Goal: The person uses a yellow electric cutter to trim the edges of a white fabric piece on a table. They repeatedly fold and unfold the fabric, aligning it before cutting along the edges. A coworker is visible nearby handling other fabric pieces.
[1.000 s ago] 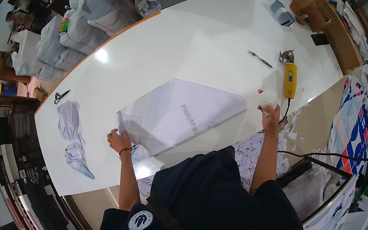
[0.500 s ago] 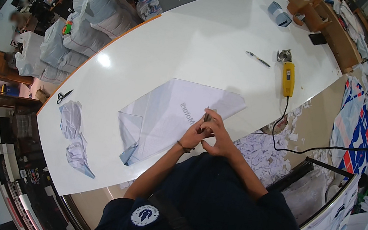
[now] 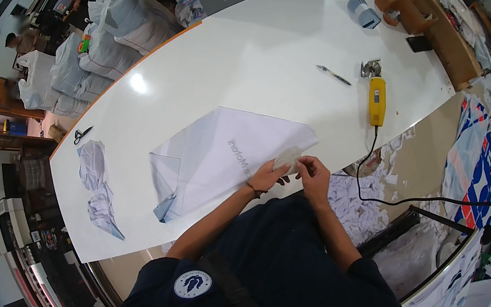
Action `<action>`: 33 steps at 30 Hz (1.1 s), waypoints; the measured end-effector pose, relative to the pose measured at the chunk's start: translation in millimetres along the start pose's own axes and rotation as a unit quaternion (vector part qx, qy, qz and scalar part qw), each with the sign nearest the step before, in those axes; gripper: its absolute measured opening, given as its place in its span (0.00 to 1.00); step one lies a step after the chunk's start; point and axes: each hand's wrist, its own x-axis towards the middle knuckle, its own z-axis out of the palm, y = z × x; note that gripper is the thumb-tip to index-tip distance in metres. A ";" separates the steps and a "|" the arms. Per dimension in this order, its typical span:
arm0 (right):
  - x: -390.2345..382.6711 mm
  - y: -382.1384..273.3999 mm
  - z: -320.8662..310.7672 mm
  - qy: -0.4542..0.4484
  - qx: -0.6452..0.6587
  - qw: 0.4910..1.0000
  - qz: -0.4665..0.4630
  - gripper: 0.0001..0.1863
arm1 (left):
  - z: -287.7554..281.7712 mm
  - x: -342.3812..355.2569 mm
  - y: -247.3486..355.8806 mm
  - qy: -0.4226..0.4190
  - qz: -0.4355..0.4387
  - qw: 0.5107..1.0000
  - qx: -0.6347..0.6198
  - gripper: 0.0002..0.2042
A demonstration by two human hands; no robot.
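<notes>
Together, hands [image 3: 268, 176] [image 3: 316, 178] hold pale piece [image 3: 287, 158] near table edge [image 3: 339, 157], cutter [image 3: 377, 101] apart

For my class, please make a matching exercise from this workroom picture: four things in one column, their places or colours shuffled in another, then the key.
Things
1. Cutter
2. Scissors
3. Pale piece
4. Pen

Places and colours
A. Beside the crumpled cloth
B. Just left of the yellow tool
C. Yellow body, black cord
D. In the left hand, the right hand at its edge

Pairs: 1-C, 2-A, 3-D, 4-B
</notes>
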 end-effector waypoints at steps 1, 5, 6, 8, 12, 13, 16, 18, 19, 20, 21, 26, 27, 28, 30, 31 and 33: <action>4.4 4.5 -4.4 0.008 0.016 1.000 0.017 0.15 | 2.9 3.8 -1.4 0.060 0.016 0.996 0.070 0.20; 30.1 -12.7 -19.8 0.039 0.027 0.995 0.084 0.14 | 11.1 19.7 6.3 0.223 0.062 0.959 0.165 0.18; 34.9 -14.6 -23.3 0.045 0.016 0.994 0.102 0.14 | 13.4 23.0 10.5 0.246 0.069 0.956 0.142 0.16; 42.7 -4.8 -28.7 0.051 0.022 0.994 0.096 0.13 | 14.7 35.2 5.0 0.254 0.071 0.958 0.115 0.14; 62.7 19.2 -39.6 0.051 -0.005 0.997 0.050 0.10 | 20.5 58.6 11.6 0.290 0.064 0.935 0.195 0.12; 65.9 24.1 -43.3 0.046 -0.015 0.997 0.057 0.09 | 23.3 61.9 13.2 0.301 0.070 0.921 0.236 0.12; 78.0 22.0 -46.9 0.027 -0.051 0.996 0.073 0.09 | 19.1 74.8 -2.9 0.326 0.105 0.913 0.221 0.12; 86.3 29.0 -50.4 0.021 -0.083 0.993 0.082 0.10 | 17.8 79.3 1.5 0.319 0.065 0.916 0.234 0.13; 89.0 34.4 -50.9 0.030 -0.108 0.993 0.048 0.11 | 17.0 81.1 3.7 0.316 0.046 0.917 0.241 0.14; 90.7 37.3 -49.4 0.038 -0.133 0.990 0.015 0.12 | 16.2 81.9 4.3 0.312 0.042 0.920 0.235 0.14; 92.6 40.0 -48.6 0.046 -0.158 0.986 -0.018 0.13 | 15.5 82.4 4.7 0.307 0.038 0.923 0.230 0.14; 93.5 32.6 -46.3 0.053 -0.220 0.973 -0.042 0.17 | 12.2 87.2 3.9 0.309 0.064 0.913 0.259 0.13; 93.0 33.8 -45.8 0.057 -0.223 0.972 -0.047 0.18 | 14.0 88.3 6.3 0.314 0.080 0.908 0.264 0.12; 91.4 35.8 -45.4 0.053 -0.227 0.972 -0.037 0.18 | 15.8 88.2 8.3 0.320 0.096 0.903 0.269 0.12; 91.9 36.7 -44.8 0.042 -0.235 0.971 -0.023 0.18 | 14.9 87.6 10.8 0.315 0.084 0.905 0.272 0.12; 91.4 37.1 -44.4 0.046 -0.240 0.969 -0.024 0.18 | 14.5 87.3 11.7 0.313 0.078 0.906 0.274 0.12; 91.0 36.7 -41.6 0.051 -0.250 0.967 -0.026 0.17 | 13.0 86.0 12.4 0.303 0.078 0.906 0.286 0.12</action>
